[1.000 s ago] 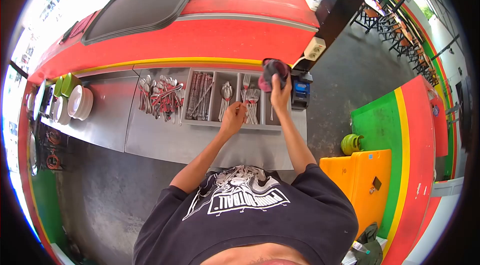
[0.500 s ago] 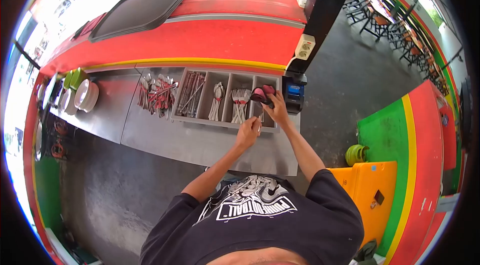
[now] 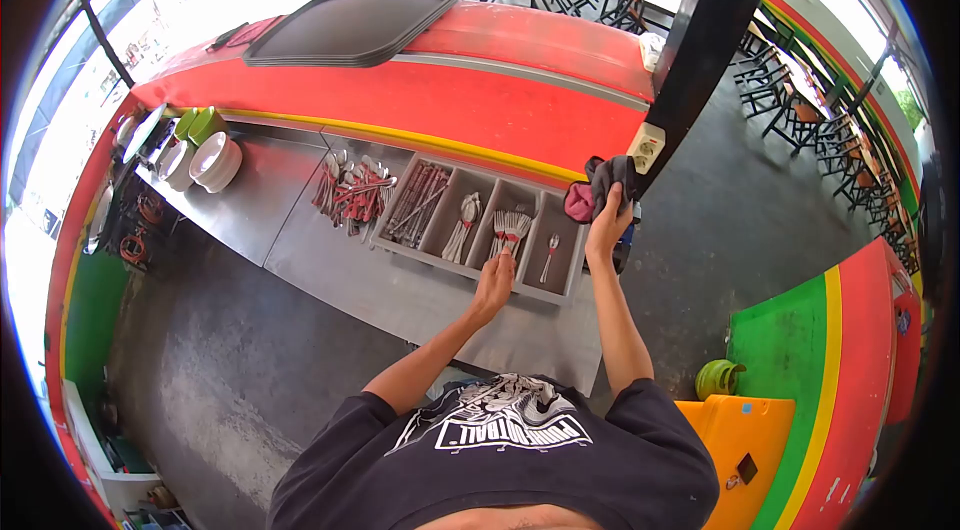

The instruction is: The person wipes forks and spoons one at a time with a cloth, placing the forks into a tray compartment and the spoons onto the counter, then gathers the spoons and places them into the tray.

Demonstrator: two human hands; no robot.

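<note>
A grey cutlery tray [image 3: 430, 253] with compartments lies on the steel counter. My left hand [image 3: 494, 282] is at its front edge, fingers closed by the handles of the forks [image 3: 512, 225]; what it holds, if anything, is too small to make out. In my right hand [image 3: 610, 222], raised past the tray's right end, is a dark and pink cloth [image 3: 608, 180]. One small spoon [image 3: 551, 255] lies in the rightmost compartment. Other compartments hold spoons [image 3: 464, 227] and wrapped cutlery [image 3: 418, 205].
Loose red-handled cutlery [image 3: 352, 194] is piled left of the tray. Stacked bowls [image 3: 215, 163] stand farther left. Dark trays [image 3: 350, 27] rest on the red ledge [image 3: 520, 85]. A black post [image 3: 705, 60] with a socket [image 3: 647, 147] rises at the right.
My right hand has moved with the cloth from over the rightmost compartment to beyond the tray's end. My left hand has shifted left to the forks. The view has turned, and a spoon now shows there.
</note>
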